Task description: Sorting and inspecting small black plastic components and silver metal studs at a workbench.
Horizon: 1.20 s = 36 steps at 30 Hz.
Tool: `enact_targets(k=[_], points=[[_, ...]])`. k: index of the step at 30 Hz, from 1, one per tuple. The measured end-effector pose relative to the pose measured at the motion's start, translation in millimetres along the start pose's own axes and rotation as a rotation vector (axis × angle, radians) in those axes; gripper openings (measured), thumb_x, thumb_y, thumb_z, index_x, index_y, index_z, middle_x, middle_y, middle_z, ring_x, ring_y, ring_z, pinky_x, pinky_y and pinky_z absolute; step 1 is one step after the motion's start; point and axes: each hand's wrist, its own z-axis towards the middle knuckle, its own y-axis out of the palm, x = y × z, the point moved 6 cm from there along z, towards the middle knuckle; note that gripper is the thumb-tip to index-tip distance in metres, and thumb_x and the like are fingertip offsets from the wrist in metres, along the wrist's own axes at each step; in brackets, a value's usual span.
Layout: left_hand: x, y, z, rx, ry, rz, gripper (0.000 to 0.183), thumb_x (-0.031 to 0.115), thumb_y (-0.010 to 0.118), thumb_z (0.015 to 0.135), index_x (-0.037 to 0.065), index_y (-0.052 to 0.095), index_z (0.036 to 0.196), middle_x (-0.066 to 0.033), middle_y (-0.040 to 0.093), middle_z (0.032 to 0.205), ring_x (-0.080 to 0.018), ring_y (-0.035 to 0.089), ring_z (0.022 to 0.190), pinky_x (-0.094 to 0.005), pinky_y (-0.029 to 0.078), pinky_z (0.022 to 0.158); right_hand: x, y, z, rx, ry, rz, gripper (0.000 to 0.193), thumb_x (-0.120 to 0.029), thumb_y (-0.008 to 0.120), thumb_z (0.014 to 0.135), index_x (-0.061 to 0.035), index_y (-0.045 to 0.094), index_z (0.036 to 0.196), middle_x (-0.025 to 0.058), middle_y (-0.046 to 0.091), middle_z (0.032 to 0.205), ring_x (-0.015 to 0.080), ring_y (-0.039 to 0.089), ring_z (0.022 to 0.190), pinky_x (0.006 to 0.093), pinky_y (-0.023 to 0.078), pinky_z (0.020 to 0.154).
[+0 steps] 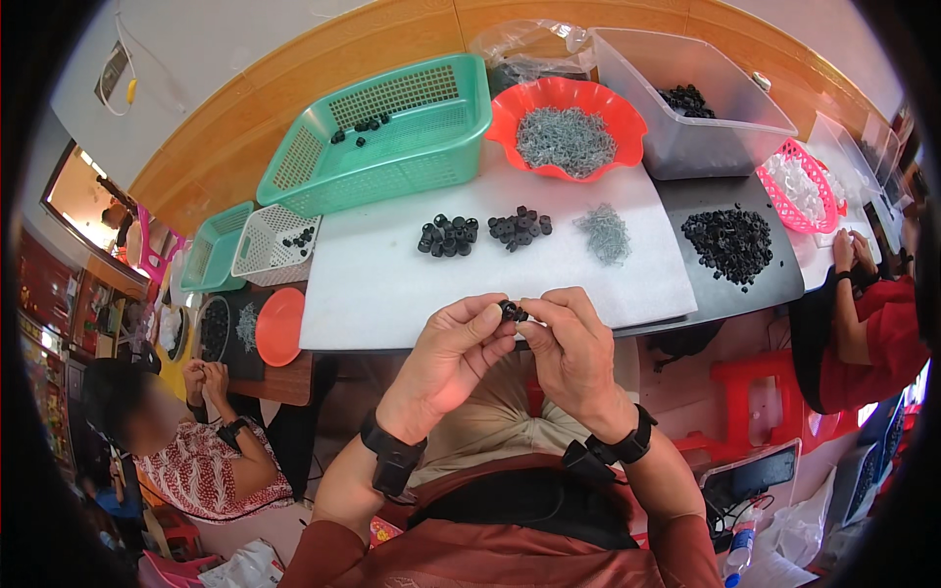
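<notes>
Just off the front edge of the white sheet, my left hand (pixel 453 355) pinches a small round black plastic part (pixel 509 311) between thumb and fingers. My right hand (pixel 576 355) closes on the same part from the other side. The fingertips cover most of it, so I cannot tell whether it is one piece or two. On the white sheet (pixel 382 304) beyond my hands lie a cluster of black round caps (pixel 448 236), a cluster of smaller black pieces (pixel 520 228) and a little heap of silvery screws (pixel 603 233).
Behind stand a green basket (pixel 392 188), a red bowl (pixel 500 122) of screws and a clear bin (pixel 647 127). Right are a black heap (pixel 727 245) and a pink basket (pixel 796 227). Co-workers sit left (pixel 216 461) and right (pixel 872 343). An orange-red plate (pixel 282 328) lies left.
</notes>
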Motion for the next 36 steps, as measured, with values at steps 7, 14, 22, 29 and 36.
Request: enact_targets(k=[7,14,22,29,36], points=[[-0.6,2.0,-1.4,0.021,0.0,0.024,0.023,0.008,0.067,0.098,0.0,0.067,0.119,-0.0107,0.072,0.107,-0.0172,0.072,0.093,-0.0286,0.062,0.085,0.6,2.2,-1.0,-0.022,-0.009,-0.012,0.026,-0.003,0.074,0.088,-0.0049,0.065,0.113,0.0122,0.061,0.1,0.0291,0.067,0.072,0.0372,0.055,0.057],[-1.0,0.7,-2.1,0.028,0.0,0.053,0.022,0.008,0.068,0.097,0.0,0.068,0.118,-0.0109,0.072,0.108,-0.0167,0.072,0.093,-0.0273,0.063,0.084,2.5,2.2,-1.6,0.005,-0.01,0.002,0.025,-0.002,0.076,0.085,-0.0053,0.067,0.109,0.0108,0.064,0.097,0.0273,0.068,0.07,0.0354,0.055,0.058],[-1.0,2.8,-3.7,0.033,0.004,0.078,0.021,0.008,0.069,0.097,-0.001,0.069,0.115,-0.0112,0.072,0.107,-0.0169,0.072,0.094,-0.0271,0.063,0.083,3.6,-0.8,-2.6,0.042,0.023,0.064,0.019,-0.003,0.079,0.083,-0.005,0.071,0.101,0.0092,0.068,0.092,0.0234,0.069,0.069,0.032,0.055,0.058],[-2.6,2.1,-4.8,0.066,0.013,0.126,0.019,0.011,0.068,0.098,0.0,0.069,0.114,-0.0088,0.071,0.105,-0.0159,0.071,0.093,-0.0274,0.062,0.082,2.3,1.0,-5.8,0.064,-0.083,0.007,0.025,-0.002,0.08,0.082,-0.0039,0.069,0.104,0.0101,0.067,0.094,0.0244,0.069,0.068,0.0324,0.056,0.055],[-4.4,4.5,-5.5,0.055,0.024,0.144,0.021,0.011,0.071,0.096,-0.001,0.07,0.114,-0.0087,0.071,0.107,-0.0151,0.07,0.094,-0.0277,0.061,0.085,2.2,-0.3,-8.1,0.063,-0.148,-0.035,0.029,0.002,0.079,0.08,-0.0023,0.067,0.106,0.0106,0.067,0.095,0.0258,0.069,0.066,0.0331,0.056,0.053]])
